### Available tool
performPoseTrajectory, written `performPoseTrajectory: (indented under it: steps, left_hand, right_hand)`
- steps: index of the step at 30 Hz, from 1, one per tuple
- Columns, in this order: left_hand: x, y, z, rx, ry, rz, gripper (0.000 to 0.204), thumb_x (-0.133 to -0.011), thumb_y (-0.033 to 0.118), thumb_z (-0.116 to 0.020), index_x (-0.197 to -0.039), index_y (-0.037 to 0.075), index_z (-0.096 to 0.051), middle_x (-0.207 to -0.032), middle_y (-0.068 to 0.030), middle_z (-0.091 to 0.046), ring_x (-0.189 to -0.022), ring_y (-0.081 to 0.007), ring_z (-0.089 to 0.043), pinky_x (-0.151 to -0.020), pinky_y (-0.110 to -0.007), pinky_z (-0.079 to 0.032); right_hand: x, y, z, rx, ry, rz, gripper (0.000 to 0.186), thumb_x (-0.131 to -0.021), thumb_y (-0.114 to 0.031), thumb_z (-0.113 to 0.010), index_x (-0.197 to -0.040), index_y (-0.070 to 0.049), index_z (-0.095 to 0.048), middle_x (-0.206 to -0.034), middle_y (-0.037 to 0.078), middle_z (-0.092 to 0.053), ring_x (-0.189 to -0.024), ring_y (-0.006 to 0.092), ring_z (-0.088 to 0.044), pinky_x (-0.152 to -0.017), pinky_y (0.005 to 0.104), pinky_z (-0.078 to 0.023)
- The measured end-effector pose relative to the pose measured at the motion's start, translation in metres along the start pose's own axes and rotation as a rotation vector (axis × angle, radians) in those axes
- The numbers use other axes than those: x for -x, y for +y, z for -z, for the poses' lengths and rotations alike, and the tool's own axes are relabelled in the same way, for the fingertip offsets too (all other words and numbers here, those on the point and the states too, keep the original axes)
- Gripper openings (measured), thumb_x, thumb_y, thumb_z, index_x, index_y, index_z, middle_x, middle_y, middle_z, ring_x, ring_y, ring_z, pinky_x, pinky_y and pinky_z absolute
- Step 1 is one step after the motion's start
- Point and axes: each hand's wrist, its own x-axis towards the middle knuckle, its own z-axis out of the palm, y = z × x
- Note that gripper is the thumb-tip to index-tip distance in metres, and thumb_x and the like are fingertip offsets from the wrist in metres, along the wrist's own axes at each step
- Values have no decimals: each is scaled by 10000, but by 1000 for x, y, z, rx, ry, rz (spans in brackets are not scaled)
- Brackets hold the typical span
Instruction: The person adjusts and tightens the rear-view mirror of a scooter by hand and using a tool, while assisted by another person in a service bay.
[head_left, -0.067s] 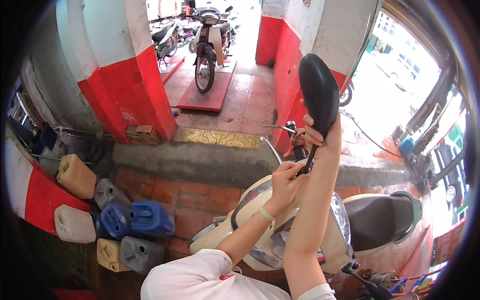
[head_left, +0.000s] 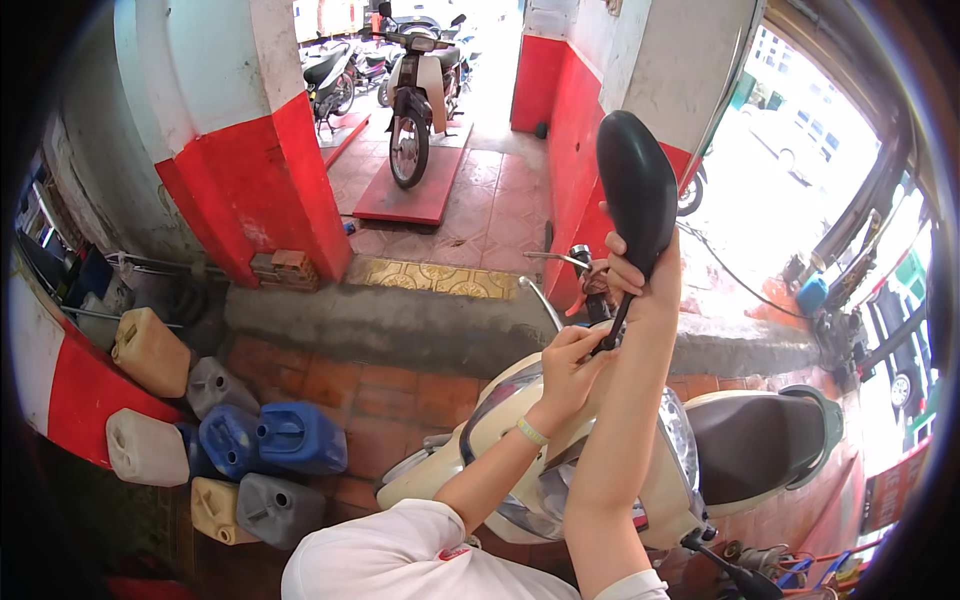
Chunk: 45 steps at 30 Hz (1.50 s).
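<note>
My right hand (head_left: 640,270) grips a black mirror (head_left: 635,175) where its oval housing meets the stem, holding it up on the right of centre. Lower down, my left hand (head_left: 575,360) has its fingers closed on the lower end of the mirror's black stem (head_left: 617,325), where the joint is mostly hidden. Beneath both arms is a cream scooter (head_left: 530,470) with a dark seat (head_left: 750,445); its handlebar end and metal levers (head_left: 550,308) show just beyond my hands.
Several plastic jerrycans (head_left: 300,430) stand at the left. A concrete step (head_left: 400,320) crosses behind the scooter. A red-and-white pillar (head_left: 240,200) flanks a doorway, where a motorbike (head_left: 410,110) stands on a red platform (head_left: 390,210). Bright street shows at the right.
</note>
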Motion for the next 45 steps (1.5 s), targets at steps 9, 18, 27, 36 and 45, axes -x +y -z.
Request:
performPoseTrajectory:
  steps: [9, 18, 27, 36, 45]
  left_hand:
    - [10, 3, 0, -59, 120, 18, 351, -675, 8, -714, -1019, 1, -642, -797, -60, -578, -549, -79, -442, -508, -214, -366]
    - [-5, -4, 21, -231, -148, -170, 384, -664, 142, -733, -1016, 11, -652, -1000, -67, -631, -945, -228, -537, -832, -317, -428]
    - [-17, -14, 21, -14, -245, -164, 299, -564, -9, -696, -846, -83, -632, -899, -125, -635, -922, -237, -577, -787, -309, -454]
    - [-18, -20, 22, 54, -310, -48, 346, -607, 54, -753, -924, -32, -645, -924, -102, -628, -828, -187, -530, -682, -276, -421]
    - [-24, -25, 17, 366, -396, 62, 262, -668, 35, -709, -914, -27, -646, -928, -78, -628, -855, -168, -532, -774, -284, -414]
  right_hand:
    - [2, 5, -2, 65, 43, -2, 670, -913, -486, -310, -1238, 96, -373, -698, 82, -470, -352, 56, -311, -286, 174, -242]
    - [-2, 2, 3, 22, 31, -23, 631, -889, -510, -328, -1149, 48, -470, -698, 110, -516, -321, 84, -322, -280, 193, -240]
    - [-2, 4, 0, 31, 70, -19, 582, -886, -516, -334, -1056, 14, -504, -676, 105, -519, -306, 77, -310, -267, 204, -232]
    - [-2, 5, 5, 63, 25, -18, 697, -884, -497, -359, -1225, 111, -372, -732, 111, -489, -343, 75, -334, -283, 179, -261]
    - [-1, 3, -1, 107, 41, 27, 674, -905, -474, -330, -1205, 127, -386, -720, 114, -489, -347, 60, -330, -280, 168, -255]
